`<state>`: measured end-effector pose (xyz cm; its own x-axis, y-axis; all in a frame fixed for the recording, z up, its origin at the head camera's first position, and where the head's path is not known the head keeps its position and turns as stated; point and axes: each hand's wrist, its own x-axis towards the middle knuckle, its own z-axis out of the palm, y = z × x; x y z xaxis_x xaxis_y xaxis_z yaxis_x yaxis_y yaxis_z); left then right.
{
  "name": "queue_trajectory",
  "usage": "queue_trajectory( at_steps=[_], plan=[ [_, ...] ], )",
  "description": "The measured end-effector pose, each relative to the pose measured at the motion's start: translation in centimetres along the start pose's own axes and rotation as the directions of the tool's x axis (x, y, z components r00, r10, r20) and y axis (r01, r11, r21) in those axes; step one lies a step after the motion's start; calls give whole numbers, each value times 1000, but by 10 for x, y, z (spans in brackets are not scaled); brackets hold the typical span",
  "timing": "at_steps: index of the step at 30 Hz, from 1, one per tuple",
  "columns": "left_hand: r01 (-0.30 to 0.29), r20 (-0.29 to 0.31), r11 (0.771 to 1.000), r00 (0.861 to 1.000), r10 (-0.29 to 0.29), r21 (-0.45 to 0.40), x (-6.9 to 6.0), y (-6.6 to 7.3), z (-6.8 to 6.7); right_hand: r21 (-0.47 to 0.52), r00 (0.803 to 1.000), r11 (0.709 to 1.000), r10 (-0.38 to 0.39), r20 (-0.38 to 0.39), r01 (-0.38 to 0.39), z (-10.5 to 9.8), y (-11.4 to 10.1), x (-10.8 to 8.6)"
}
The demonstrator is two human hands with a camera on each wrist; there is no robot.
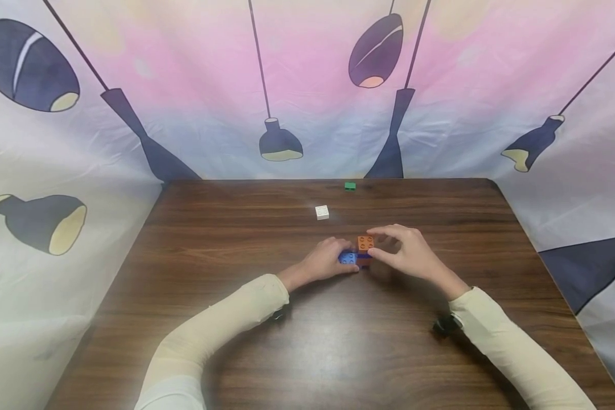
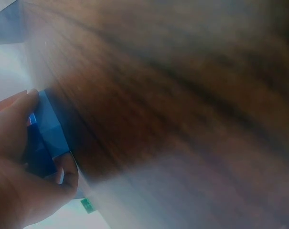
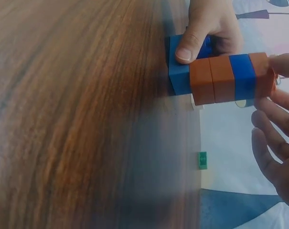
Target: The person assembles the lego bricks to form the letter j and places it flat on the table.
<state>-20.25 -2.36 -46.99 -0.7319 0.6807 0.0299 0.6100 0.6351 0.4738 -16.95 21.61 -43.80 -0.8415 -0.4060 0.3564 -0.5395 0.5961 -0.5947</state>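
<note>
A small tower of toy building bricks stands on the table, with a blue base (image 3: pixel 180 71) at the bottom. Upward from it come two orange bricks (image 3: pixel 212 81), a blue brick (image 3: pixel 243 77) and a top orange brick (image 1: pixel 365 243) with studs showing. Beside the tower, a lower blue studded brick (image 1: pixel 348 258) sits on the base. My left hand (image 1: pixel 324 259) grips the blue bricks between thumb and fingers; its thumb lies against the base in the right wrist view. My right hand (image 1: pixel 407 250) pinches the top orange brick with thumb and forefinger, its other fingers spread apart.
A white brick (image 1: pixel 322 212) lies behind the tower, and a green brick (image 1: pixel 350 186) is close to the table's back edge. The wooden table (image 1: pixel 266 364) meets a patterned cloth (image 1: pixel 210 114) at the back and sides.
</note>
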Motion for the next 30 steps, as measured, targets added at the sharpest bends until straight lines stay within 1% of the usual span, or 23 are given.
queue_trajectory(
  at_steps=[5, 10, 20, 25, 30],
  plan=[
    [13, 9, 1000, 1000, -13, -5, 0, -1, -1, 11, 998, 999, 44, -34, -43, -8, 3, -1],
    [20, 14, 1000, 1000, -20, -6, -1, 0, -1, 11, 996, 998, 67, -56, -67, -13, 9, 2],
    [25, 19, 1000, 1000, -25, -6, -1, 1, -2, 14, 992, 996, 84, -91, -84, -12, 31, 19],
    [24, 18, 1000, 1000, -23, -5, -1, 1, -2, 18, 992, 995, 99, -79, -98, -7, 42, 30],
    [21, 20, 1000, 1000, -21, -3, -1, 1, -2, 16, 993, 994, 109, -49, -109, -2, 44, 45]
  ],
)
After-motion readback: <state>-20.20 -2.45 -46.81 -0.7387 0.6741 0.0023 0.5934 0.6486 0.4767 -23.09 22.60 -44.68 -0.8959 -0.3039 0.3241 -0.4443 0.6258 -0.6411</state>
